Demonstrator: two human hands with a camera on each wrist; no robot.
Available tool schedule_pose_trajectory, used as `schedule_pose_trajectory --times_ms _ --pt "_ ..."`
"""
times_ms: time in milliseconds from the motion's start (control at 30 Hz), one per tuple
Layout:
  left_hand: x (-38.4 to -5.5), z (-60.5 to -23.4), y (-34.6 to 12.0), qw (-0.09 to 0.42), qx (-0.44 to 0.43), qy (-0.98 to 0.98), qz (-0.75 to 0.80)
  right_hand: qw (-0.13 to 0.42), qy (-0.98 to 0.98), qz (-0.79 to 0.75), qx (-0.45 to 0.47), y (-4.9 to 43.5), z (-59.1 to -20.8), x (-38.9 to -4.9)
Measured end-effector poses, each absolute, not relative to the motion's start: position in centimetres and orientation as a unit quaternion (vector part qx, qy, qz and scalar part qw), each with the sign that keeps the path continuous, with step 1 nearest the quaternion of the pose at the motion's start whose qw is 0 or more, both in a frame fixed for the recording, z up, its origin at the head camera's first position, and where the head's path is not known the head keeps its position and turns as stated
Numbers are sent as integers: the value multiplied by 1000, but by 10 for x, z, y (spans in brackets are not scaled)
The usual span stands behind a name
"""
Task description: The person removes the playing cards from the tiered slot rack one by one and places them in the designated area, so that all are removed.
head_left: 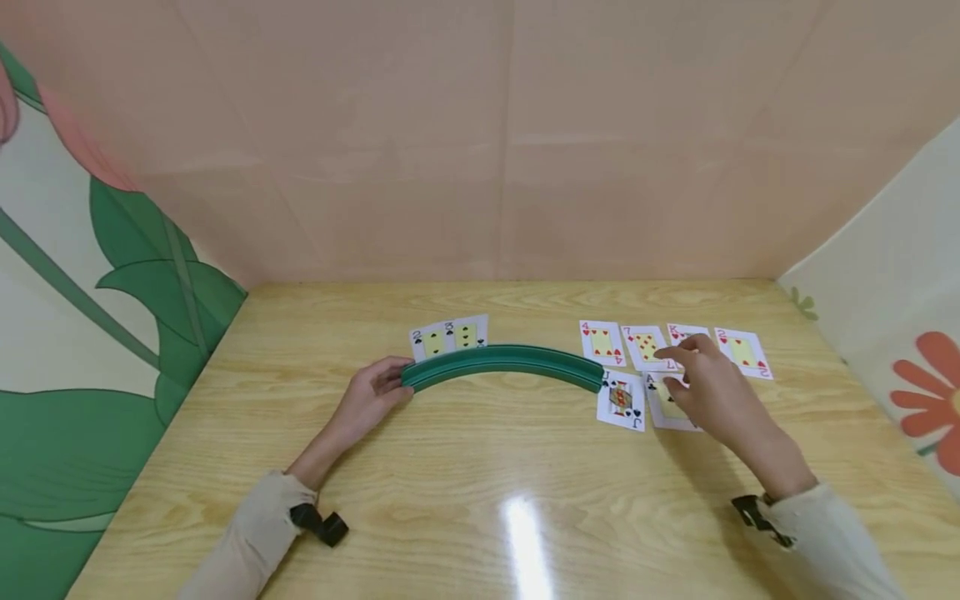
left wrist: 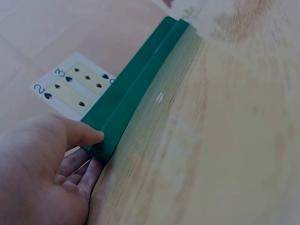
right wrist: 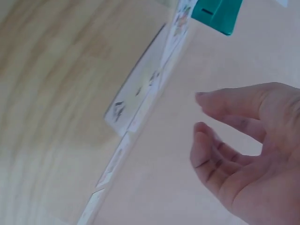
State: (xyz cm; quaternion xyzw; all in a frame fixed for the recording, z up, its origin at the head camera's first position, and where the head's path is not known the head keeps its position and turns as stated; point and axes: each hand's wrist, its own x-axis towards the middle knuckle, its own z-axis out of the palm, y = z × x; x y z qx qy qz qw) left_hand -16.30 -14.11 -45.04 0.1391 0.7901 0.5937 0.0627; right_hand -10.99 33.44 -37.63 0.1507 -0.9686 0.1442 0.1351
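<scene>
My left hand [head_left: 367, 396] grips the left end of a curved green card holder [head_left: 502, 358], thumb on its near side in the left wrist view. A 2 of spades [head_left: 427, 344] and an overlapping 3 of spades [left wrist: 86, 77] stand in the holder near that end. My right hand [head_left: 712, 396] hovers over the cards on the right, thumb and index finger apart, nothing between them. Below it lies a black ace [head_left: 663, 410], partly hidden by the fingers. Beside that, a jack of spades [head_left: 621, 402] meets the holder's right end.
Behind these two cards runs a row: a 4 of hearts [head_left: 602, 343], a 7 of diamonds [head_left: 641, 343], a red king [head_left: 681, 331] partly covered by my hand, and a 2 of hearts [head_left: 742, 352]. The wooden table [head_left: 450, 467] ends at a pinkish wall [head_left: 450, 208] behind.
</scene>
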Motion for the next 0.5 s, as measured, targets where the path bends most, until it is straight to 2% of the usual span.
schedule_pose_trajectory --times_ms 500 --pt "-163 -452 -140 64 145 786 598 153 -957 146 200 276 -353 -120"
